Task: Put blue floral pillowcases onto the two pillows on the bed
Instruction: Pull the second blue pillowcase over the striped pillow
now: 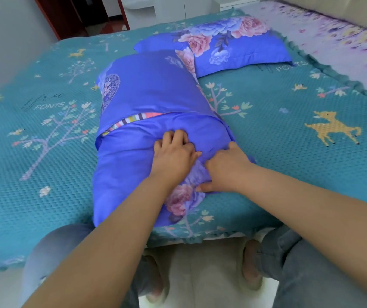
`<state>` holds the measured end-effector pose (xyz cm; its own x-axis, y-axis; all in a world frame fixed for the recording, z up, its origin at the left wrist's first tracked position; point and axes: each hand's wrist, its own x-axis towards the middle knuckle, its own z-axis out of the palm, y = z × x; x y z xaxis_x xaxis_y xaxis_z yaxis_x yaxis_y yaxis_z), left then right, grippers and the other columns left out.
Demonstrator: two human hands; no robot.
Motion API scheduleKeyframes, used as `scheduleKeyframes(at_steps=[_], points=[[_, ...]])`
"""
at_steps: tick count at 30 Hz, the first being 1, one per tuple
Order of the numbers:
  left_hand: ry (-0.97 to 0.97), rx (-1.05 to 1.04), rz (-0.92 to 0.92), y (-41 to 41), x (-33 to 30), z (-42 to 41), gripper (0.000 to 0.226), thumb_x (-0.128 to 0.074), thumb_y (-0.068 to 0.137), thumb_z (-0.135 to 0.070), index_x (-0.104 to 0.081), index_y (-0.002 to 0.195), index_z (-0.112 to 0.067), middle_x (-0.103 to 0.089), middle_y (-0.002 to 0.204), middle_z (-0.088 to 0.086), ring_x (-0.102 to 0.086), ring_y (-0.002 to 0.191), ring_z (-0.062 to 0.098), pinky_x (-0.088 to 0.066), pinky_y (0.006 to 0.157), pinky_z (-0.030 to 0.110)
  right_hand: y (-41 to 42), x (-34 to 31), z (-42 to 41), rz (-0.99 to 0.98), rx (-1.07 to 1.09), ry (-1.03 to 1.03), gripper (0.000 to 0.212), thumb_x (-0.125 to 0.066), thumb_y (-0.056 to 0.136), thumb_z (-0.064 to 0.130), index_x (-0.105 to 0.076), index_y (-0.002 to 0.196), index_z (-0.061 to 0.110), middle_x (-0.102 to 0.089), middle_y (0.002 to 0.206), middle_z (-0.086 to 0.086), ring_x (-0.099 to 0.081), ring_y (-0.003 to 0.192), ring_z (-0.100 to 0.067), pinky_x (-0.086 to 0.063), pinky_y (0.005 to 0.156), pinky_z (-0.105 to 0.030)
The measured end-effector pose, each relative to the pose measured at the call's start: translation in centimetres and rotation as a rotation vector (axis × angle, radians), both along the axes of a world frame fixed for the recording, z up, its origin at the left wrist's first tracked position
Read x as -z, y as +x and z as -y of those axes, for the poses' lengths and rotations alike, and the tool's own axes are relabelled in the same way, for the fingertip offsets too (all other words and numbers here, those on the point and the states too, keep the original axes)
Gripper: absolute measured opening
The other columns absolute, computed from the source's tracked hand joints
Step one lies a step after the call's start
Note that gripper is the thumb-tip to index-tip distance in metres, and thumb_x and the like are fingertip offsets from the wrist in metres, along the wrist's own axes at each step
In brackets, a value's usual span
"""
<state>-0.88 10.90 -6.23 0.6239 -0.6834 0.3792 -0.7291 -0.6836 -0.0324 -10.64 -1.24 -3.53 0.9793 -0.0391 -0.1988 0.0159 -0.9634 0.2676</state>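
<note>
Both arms reach from the bottom of the frame to the near pillow [155, 130] at centre. The left hand [173, 152] presses curled fingers into its blue pillowcase [147, 90]; the right hand [227, 167] pinches the fabric. A striped strip of pillow shows at the opening. A second cased pillow [222, 45] lies at upper centre of the bed [44, 130].

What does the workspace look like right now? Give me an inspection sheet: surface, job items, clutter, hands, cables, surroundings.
Surface: bed under a teal quilted cover printed with trees and deer.
Job's things: near pillow mostly in its blue floral case, a striped strip of the inner pillow showing at the flap; far pillow fully cased.
Clutter: nothing seen.
Hands: left hand gripping bunched case fabric; right hand pinching the case beside it.
Cables: nothing seen.
Surroundings: second mattress with purple floral sheet to the right; dark doorway behind.
</note>
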Motion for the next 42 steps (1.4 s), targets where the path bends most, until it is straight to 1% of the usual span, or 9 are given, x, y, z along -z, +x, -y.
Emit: scheduleKeyframes(at_steps=[4,10,14,20,24,28,33,38,42], points=[[-0.071,0.081,-0.043,-0.8,-0.4,0.6,0.029,-0.053,0.087,-0.05,-0.061,0.082,-0.022,-0.049,0.112,-0.003,-0.041,0.107,0.028,-0.033,0.079,0.038,-2.5,-0.2,1.8,-0.131,0.14,-0.02,0.069,-0.043,0.076,0.079,-0.061,0.11,0.021,-0.063,0.114,-0.001,-0.058,0.107,-0.02,-0.028,0.099,-0.04],[-0.236,0.077,-0.147,-0.4,-0.8,-0.7,0.03,-0.056,0.085,-0.051,-0.054,0.097,-0.025,-0.05,0.11,-0.004,-0.043,0.105,0.024,-0.035,0.08,0.036,-2.3,1.3,1.6,0.526,-0.186,0.204,0.062,-0.033,0.078,0.07,-0.069,0.084,0.02,-0.066,0.08,-0.001,-0.062,0.083,-0.023,-0.04,0.084,-0.035],[-0.185,0.072,-0.101,0.6,-0.4,-1.1,0.039,-0.044,0.083,-0.056,-0.056,0.103,-0.025,-0.052,0.111,0.0,-0.046,0.106,0.027,-0.039,0.082,0.039,-2.7,1.8,1.2,0.193,-0.149,0.187,0.054,-0.044,0.085,0.064,-0.059,0.114,0.022,-0.06,0.11,-0.002,-0.054,0.11,-0.025,-0.037,0.091,-0.034],[-0.227,0.078,-0.139,0.7,-0.3,-0.6,0.031,-0.059,0.084,-0.048,-0.058,0.102,-0.023,-0.052,0.111,-0.001,-0.045,0.108,0.024,-0.036,0.084,0.037,-4.1,0.8,2.9,-0.097,0.14,0.142,0.049,-0.044,0.088,0.064,-0.057,0.111,0.023,-0.06,0.118,-0.001,-0.057,0.11,-0.023,-0.035,0.073,-0.03],[-0.336,0.152,-0.236,1.0,-1.1,-1.6,0.03,-0.053,0.085,-0.046,-0.059,0.1,-0.021,-0.057,0.106,-0.001,-0.052,0.101,0.024,-0.041,0.087,0.035,-3.2,-0.2,2.4,0.349,0.223,0.262,0.059,-0.031,0.086,0.072,-0.055,0.072,0.02,-0.067,0.089,-0.007,-0.064,0.087,-0.028,-0.035,0.061,-0.029],[-0.373,0.224,-0.342,0.1,-2.9,-2.2,0.021,-0.058,0.089,-0.028,-0.062,0.106,-0.016,-0.062,0.11,0.0,-0.057,0.104,0.022,-0.042,0.091,0.027,-0.5,0.6,2.0,0.798,0.296,0.588,0.05,-0.045,0.085,0.063,-0.063,0.095,0.017,-0.06,0.101,-0.008,-0.057,0.099,-0.028,-0.045,0.077,-0.034],[-0.475,-0.112,0.16,0.9,-4.2,-6.9,0.029,-0.057,0.086,-0.034,-0.06,0.11,-0.018,-0.054,0.127,0.004,-0.043,0.126,0.03,-0.034,0.103,0.042,4.3,-0.3,3.5,0.481,0.698,1.265,0.087,-0.06,0.073,0.07,-0.046,0.135,0.011,-0.051,0.136,-0.009,-0.052,0.122,-0.023,-0.04,0.1,-0.029],[-0.745,-0.629,-0.514,3.3,-3.3,-11.2,0.062,-0.046,0.092,-0.052,-0.036,0.138,-0.011,-0.036,0.142,0.018,-0.04,0.128,0.036,-0.031,0.106,0.043,6.3,-1.4,2.3,0.527,0.589,1.288,0.06,-0.071,0.074,0.055,-0.063,0.113,0.01,-0.065,0.114,-0.009,-0.062,0.098,-0.021,-0.045,0.078,-0.025],[-0.962,-0.579,-0.593,3.1,-2.6,-11.7,0.049,-0.04,0.098,-0.042,-0.047,0.131,-0.008,-0.054,0.132,0.015,-0.051,0.119,0.023,-0.036,0.096,0.026,7.2,-5.2,2.0,0.882,0.384,1.167,0.043,-0.071,0.079,0.045,-0.065,0.107,0.013,-0.067,0.098,-0.004,-0.062,0.091,-0.024,-0.042,0.072,-0.025]])
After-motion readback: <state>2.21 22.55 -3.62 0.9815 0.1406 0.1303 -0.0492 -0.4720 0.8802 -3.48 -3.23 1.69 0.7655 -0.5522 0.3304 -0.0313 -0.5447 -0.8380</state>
